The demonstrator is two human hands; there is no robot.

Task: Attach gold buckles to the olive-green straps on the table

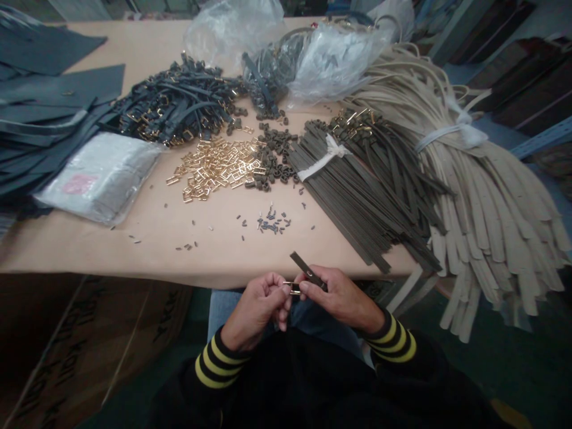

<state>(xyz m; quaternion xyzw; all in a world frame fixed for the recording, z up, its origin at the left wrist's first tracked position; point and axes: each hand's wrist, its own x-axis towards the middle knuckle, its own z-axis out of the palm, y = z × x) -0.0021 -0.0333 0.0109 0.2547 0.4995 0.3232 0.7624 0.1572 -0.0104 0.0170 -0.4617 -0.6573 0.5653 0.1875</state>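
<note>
Just off the table's front edge, my left hand (263,304) pinches a gold buckle (292,288) between thumb and fingers. My right hand (337,292) is closed on a dark olive strap (300,265), which has a small slot near its upper end. The fingertips of both hands almost meet at the buckle, and the right fingers also touch it. Whether the strap passes through the buckle is hidden by the fingers. Beyond the hands lie small dark cut pieces (271,223) and a heap of gold buckles (221,165).
Olive strap loops (279,146) sit beside the buckles. A tied bundle of olive straps (344,190) and long beige straps (487,196) fill the right. Dark blue buckled straps (179,101), a plastic-wrapped packet (100,176) and clear bags (335,59) lie farther back. Cartons (111,339) stand below left.
</note>
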